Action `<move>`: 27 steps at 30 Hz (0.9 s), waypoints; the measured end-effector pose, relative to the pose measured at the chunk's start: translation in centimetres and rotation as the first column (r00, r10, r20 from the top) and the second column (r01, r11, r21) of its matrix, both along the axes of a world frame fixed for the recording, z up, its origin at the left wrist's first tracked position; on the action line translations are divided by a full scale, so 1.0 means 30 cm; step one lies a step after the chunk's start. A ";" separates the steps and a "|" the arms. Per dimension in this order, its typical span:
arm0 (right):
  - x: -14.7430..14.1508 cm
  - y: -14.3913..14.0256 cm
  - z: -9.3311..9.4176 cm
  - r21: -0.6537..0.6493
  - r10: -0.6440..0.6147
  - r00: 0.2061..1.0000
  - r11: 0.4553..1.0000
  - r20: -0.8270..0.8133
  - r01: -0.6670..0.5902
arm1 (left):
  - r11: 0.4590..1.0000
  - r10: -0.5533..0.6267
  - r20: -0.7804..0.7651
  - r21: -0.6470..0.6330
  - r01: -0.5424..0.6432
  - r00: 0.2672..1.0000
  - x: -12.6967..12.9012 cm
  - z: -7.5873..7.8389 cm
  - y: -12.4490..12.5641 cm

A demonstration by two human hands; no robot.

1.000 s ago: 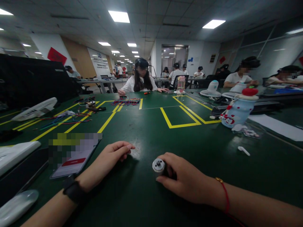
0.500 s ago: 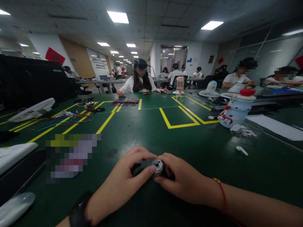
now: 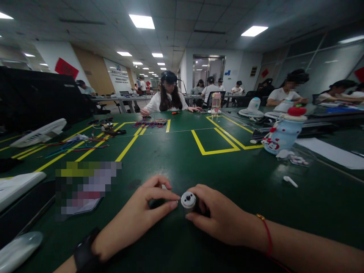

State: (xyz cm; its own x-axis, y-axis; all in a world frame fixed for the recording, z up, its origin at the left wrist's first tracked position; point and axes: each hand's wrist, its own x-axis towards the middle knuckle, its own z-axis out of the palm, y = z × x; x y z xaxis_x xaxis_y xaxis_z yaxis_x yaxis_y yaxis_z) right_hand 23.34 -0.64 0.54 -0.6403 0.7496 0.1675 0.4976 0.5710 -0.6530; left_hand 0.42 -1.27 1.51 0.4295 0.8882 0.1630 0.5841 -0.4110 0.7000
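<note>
The small motor (image 3: 188, 200) lies on its side on the green table (image 3: 176, 159), its long axis running from the right hand toward the left, with the round white end cap and dark centre hole turned toward the left hand and slightly up toward the camera. The right hand (image 3: 220, 218) is closed around the dark rear part of the body, thumb and forefinger clamped on it just behind the cap. The left hand (image 3: 139, 216) is pinched together, thumb and forefinger tips meeting just beside the cap (whether they hold some small part there cannot be told), nearly touching it.

Left of the left hand lies a phone (image 3: 85, 189) with a blurred screen, and beyond it a white fan cover (image 3: 40, 132) and a tangle of coloured wires (image 3: 76, 144). To the right of the right hand, well apart, are a small white piece (image 3: 290, 181) and, farther off, a blue bottle (image 3: 283, 132) with a red top.

Ahead of both hands the table is bare green up to the yellow tape lines (image 3: 216, 142). A person in white (image 3: 169, 96) sits at the far edge.
</note>
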 end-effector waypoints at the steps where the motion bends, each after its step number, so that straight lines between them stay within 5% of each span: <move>1: 0.000 -0.001 0.000 -0.006 -0.001 1.000 1.000 0.001 0.001 | 1.000 -0.019 -0.043 -0.004 0.019 0.999 -0.006 -0.009 0.002; 8: -0.001 0.000 -0.002 -0.025 0.005 1.000 1.000 -0.002 -0.005 | 0.994 -0.083 -0.267 0.052 0.100 0.960 -0.003 -0.039 0.011; 19: 0.006 -0.007 0.010 -0.042 -0.006 1.000 0.999 -0.004 0.005 | 0.998 0.057 -0.124 -0.031 -0.061 0.991 -0.124 -0.038 0.103; 27: 0.004 -0.008 0.008 -0.038 -0.008 1.000 0.999 -0.007 0.007 | 0.999 0.002 -0.141 -0.039 -0.007 0.990 -0.120 -0.017 0.087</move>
State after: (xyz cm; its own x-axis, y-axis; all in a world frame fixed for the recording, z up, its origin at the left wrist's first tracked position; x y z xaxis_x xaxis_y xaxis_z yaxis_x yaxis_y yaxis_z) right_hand 23.45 -0.88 0.80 -0.6335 0.7603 0.1436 0.4971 0.5421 -0.6775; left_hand -3.17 1.34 0.99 0.4416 0.8948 0.0659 0.6799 -0.3817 0.6261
